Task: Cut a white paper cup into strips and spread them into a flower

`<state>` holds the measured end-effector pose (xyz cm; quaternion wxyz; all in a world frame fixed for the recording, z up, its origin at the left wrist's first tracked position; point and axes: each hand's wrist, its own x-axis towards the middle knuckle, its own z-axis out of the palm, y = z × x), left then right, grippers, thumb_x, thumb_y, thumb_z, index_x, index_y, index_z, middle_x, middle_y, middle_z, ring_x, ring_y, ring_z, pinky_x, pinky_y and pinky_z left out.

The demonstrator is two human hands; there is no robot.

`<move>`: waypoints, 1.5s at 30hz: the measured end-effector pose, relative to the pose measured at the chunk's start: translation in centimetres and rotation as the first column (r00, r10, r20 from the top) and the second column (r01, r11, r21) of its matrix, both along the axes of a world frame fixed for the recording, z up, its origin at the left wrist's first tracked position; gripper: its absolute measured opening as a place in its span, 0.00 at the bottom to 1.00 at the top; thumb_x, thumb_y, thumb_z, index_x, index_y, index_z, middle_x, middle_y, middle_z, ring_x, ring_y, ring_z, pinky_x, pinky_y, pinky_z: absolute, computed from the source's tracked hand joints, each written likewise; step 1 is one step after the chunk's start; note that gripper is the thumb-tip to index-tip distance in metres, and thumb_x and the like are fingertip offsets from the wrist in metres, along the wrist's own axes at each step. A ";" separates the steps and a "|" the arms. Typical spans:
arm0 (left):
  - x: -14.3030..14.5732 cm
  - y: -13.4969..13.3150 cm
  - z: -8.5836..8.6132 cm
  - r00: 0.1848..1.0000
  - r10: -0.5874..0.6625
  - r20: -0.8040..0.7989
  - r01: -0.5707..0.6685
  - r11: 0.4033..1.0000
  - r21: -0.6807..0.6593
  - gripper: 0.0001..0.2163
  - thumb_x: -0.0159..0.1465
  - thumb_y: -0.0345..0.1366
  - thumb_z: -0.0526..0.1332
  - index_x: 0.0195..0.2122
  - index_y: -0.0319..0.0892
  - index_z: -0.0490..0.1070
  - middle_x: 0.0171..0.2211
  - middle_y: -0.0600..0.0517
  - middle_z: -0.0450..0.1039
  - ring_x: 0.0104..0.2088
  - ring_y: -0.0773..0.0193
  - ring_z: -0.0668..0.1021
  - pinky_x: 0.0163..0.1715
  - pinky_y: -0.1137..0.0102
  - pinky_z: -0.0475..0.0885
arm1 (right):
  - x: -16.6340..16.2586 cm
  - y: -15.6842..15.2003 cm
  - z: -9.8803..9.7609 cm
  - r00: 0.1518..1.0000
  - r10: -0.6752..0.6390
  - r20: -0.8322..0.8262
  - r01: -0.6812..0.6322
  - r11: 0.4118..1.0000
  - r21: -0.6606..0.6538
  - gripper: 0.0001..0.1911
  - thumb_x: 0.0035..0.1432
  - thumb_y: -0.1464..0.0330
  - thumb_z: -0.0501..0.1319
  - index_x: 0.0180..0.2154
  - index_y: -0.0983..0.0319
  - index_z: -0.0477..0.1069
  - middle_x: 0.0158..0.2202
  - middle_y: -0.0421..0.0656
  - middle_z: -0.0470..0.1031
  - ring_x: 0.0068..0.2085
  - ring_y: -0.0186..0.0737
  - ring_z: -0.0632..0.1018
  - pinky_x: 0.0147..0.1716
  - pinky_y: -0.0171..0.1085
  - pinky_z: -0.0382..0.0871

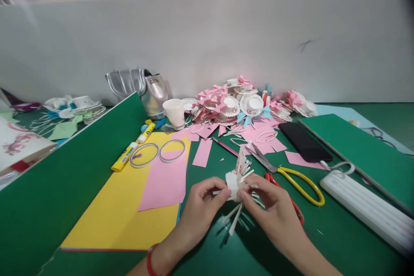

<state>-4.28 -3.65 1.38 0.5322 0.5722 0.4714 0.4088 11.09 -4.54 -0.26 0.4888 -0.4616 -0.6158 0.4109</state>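
Between my two hands is a white paper cup whose side is cut into thin strips that fan outward. My left hand is closed on its base end, thumb and fingers pinching the paper. On the other side, my right hand pinches the strips near where they join the base. Some strips spread upward and others hang below toward the green table. Just beyond my right hand lie scissors with yellow handles and a red-handled tool, which my hand partly hides.
Yellow paper carries pink paper, two tape rolls and glue sticks. Finished paper-cup crafts are heaped at the back beside a paper cup. A phone and power strip lie right; a green board stands left.
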 end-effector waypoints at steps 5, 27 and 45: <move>-0.1 0.1 -0.2 0.999 0.005 0.031 -0.006 1.000 0.021 0.09 0.58 0.37 0.58 0.23 0.40 0.68 0.24 0.53 0.66 0.29 0.64 0.68 0.30 0.72 0.63 | 0.2 0.5 0.2 0.992 0.053 -0.117 -0.065 0.993 -0.101 0.06 0.53 0.69 0.62 0.25 0.61 0.70 0.26 0.41 0.73 0.32 0.40 0.74 0.33 0.34 0.69; -0.1 0.2 0.0 0.992 0.006 0.125 0.014 0.987 -0.162 0.11 0.53 0.36 0.62 0.16 0.39 0.67 0.18 0.56 0.59 0.23 0.68 0.61 0.24 0.72 0.56 | -0.1 0.3 0.1 0.998 -0.056 -0.027 0.053 0.995 -0.090 0.06 0.52 0.70 0.60 0.24 0.60 0.70 0.26 0.42 0.74 0.31 0.41 0.73 0.30 0.36 0.68; -0.3 0.0 0.1 0.985 -0.130 -0.115 0.139 0.987 0.075 0.08 0.59 0.32 0.56 0.23 0.41 0.63 0.26 0.54 0.61 0.28 0.66 0.66 0.29 0.72 0.60 | 1.3 1.3 0.9 0.928 0.116 -0.354 -0.272 0.860 -0.431 0.15 0.45 0.58 0.68 0.22 0.64 0.75 0.21 0.39 0.70 0.27 0.36 0.70 0.31 0.34 0.65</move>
